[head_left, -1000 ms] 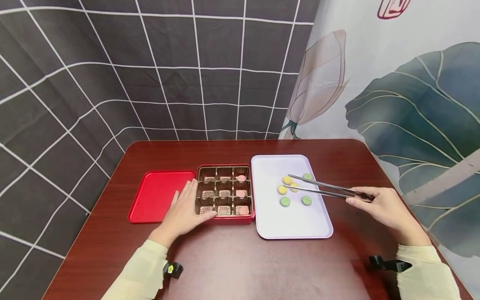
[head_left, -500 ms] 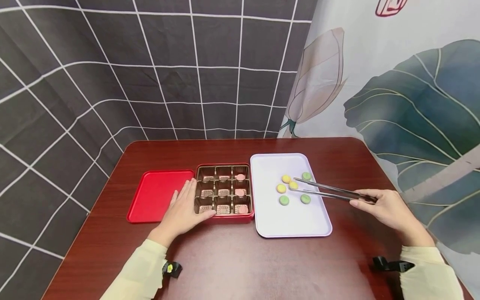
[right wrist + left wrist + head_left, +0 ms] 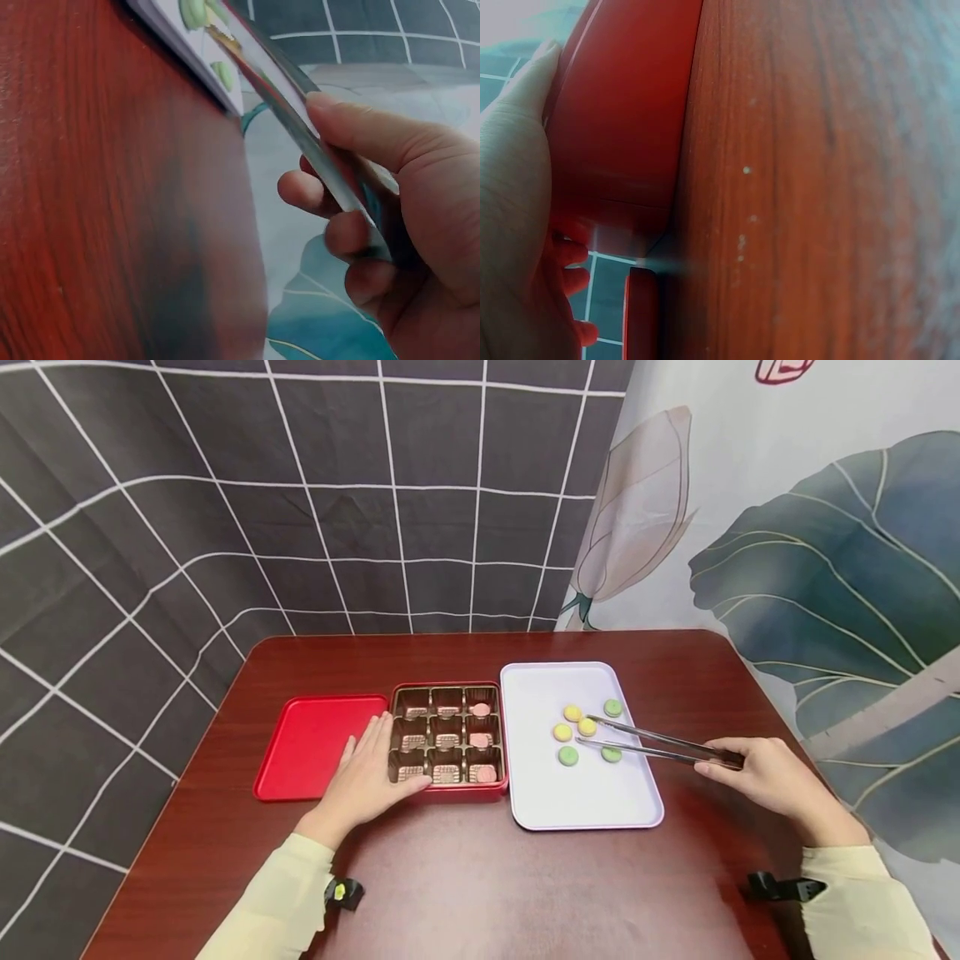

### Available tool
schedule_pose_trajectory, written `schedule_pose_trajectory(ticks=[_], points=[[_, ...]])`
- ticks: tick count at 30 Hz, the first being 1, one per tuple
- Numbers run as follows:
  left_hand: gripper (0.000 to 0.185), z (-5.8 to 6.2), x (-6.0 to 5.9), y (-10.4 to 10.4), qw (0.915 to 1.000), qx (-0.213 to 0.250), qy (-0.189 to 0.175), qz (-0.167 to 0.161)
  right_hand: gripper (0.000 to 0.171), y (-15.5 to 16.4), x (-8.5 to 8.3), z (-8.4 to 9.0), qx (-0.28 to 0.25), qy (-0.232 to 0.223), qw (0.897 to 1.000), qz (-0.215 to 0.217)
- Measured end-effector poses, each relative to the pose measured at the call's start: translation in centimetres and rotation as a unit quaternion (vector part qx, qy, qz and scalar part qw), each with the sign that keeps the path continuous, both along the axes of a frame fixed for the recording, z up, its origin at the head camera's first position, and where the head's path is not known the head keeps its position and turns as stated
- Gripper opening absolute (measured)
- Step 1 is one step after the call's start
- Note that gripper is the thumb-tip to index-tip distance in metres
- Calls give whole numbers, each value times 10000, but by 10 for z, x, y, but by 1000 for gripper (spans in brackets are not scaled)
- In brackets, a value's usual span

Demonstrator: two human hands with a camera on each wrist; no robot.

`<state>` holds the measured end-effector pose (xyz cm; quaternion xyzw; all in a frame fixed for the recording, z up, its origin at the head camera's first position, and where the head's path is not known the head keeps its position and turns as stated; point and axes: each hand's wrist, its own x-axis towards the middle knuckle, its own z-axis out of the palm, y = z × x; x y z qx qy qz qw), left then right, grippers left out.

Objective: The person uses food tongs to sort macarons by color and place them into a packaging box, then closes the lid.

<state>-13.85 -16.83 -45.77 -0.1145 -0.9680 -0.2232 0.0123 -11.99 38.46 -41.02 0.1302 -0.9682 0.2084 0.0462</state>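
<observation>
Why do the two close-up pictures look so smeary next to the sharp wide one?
Head view: evenly lit and sharp, grid lines bowed by the wide lens. Left wrist view: table blurs toward the right; left hand glows reddish beside the red box. Right wrist view: tongs and right hand soft, too near the lens.

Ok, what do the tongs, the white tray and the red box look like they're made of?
The tongs look like polished metal, probably steel: thin silver arms with mirror-like glints in the right wrist view. The white tray seems smooth plastic or enamelled metal; its matte, even surface leaves that open. The red box looks like painted tin, glossy with thin rolled edges, and its brown insert appears to be thin moulded plastic.
</observation>
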Motion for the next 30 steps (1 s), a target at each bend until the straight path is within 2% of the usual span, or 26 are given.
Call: schedule_pose_trajectory(ticks=[8, 14, 20, 30], points=[[116, -1, -2, -1, 10000, -43, -67, -5, 33, -1, 0, -9, -317, 357, 9987, -195], [114, 0, -1, -1, 10000, 1, -40, -10, 34, 0, 0, -15, -653, 413, 9965, -307], [115, 2, 0, -1, 10000, 19, 30, -4, 31, 0, -1, -14, -702, 441, 9962, -276], [114, 1, 0, -1, 10000, -7, -58, -10, 29, 1, 1, -13, -641, 394, 9969, -248]])
